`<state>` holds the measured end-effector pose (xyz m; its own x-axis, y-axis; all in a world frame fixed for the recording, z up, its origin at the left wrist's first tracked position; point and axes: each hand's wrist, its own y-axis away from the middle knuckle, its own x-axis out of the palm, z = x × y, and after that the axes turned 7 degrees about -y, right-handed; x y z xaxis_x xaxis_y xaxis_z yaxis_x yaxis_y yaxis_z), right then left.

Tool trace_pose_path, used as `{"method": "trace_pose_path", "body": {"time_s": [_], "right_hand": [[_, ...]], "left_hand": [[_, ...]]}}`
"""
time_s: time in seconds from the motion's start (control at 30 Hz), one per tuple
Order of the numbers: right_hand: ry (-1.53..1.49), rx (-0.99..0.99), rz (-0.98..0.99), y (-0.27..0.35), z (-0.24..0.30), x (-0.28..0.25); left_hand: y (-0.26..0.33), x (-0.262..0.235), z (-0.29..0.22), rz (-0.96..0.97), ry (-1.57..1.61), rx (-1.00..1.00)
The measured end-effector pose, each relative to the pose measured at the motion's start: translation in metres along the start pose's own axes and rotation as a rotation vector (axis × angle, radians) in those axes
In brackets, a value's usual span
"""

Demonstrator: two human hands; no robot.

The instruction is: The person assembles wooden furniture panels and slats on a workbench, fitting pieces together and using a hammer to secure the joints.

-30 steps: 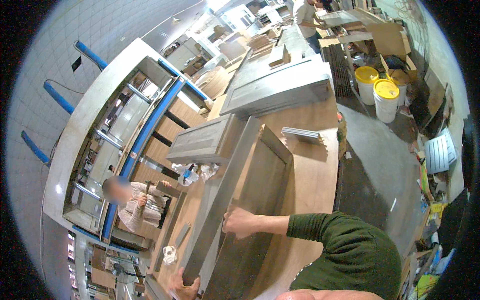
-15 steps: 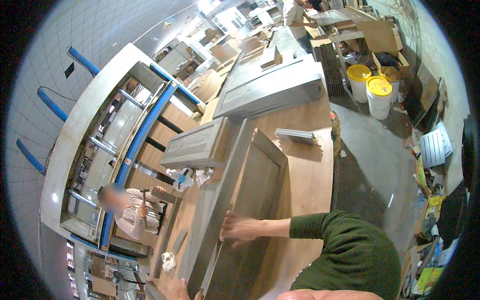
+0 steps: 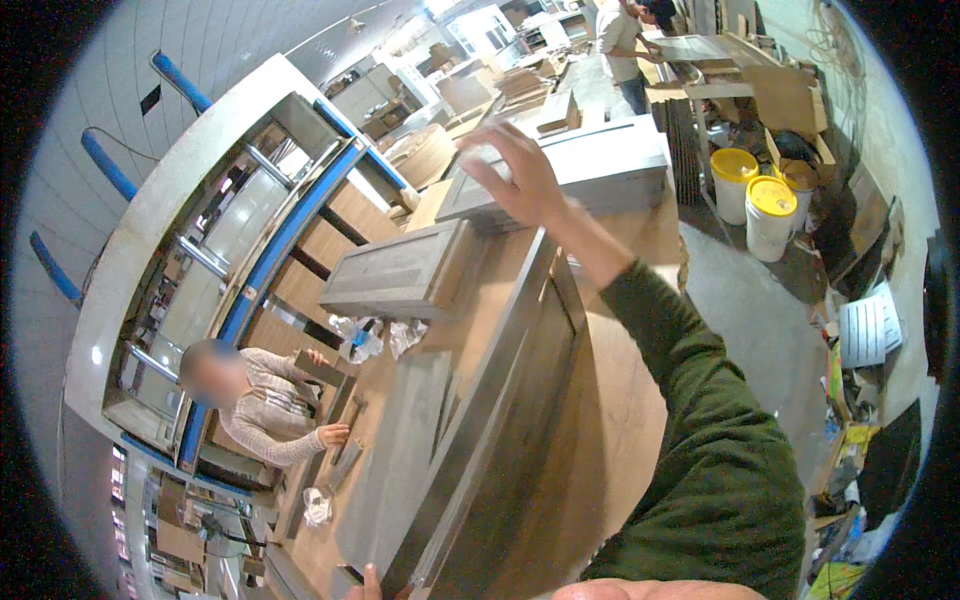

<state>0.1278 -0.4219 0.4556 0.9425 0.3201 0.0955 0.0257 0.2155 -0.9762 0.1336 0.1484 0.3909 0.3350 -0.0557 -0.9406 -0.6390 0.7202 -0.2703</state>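
A long grey framed door panel [image 3: 480,400] stands tilted on its edge along the wooden workbench [image 3: 620,400]. My left hand [image 3: 365,582] shows only its fingertips at the lower edge, gripping the panel's near end. My right hand [image 3: 515,175], on a green-sleeved arm, is stretched out past the panel's far end. Its fingers are spread and it holds nothing. It hovers over the edge of a stack of grey doors [image 3: 610,165]; I cannot tell whether it touches them. Another grey door [image 3: 400,270] lies flat to the left.
A person [image 3: 270,400] sits at the bench's left side, handling small wooden pieces. Crumpled plastic wrap [image 3: 370,335] lies near them. A large machine with blue rails [image 3: 270,250] runs along the left. Two yellow-lidded white buckets [image 3: 770,210] stand on the floor at right. Another person [image 3: 620,40] works far back.
My right hand has let go of the middle of the long panel and reached up toward its far end and the grey stack. My left hand stays at the near end.
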Motion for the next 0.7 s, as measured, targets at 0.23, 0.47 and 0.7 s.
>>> {"method": "trace_pose_path", "body": {"time_s": [0.23,0.47,0.7], "right_hand": [[0.177,0.176,0.565,0.013,-0.031,0.046],[0.078,0.326,0.945,0.058,-0.081,0.076],[0.119,0.178,0.741,0.038,-0.056,0.077]], "left_hand": [[-0.001,-0.013,-0.009,-0.095,-0.069,0.139],[0.001,-0.006,-0.006,-0.184,-0.146,0.035],[-0.007,0.003,0.003,-0.12,-0.105,0.019]]}}
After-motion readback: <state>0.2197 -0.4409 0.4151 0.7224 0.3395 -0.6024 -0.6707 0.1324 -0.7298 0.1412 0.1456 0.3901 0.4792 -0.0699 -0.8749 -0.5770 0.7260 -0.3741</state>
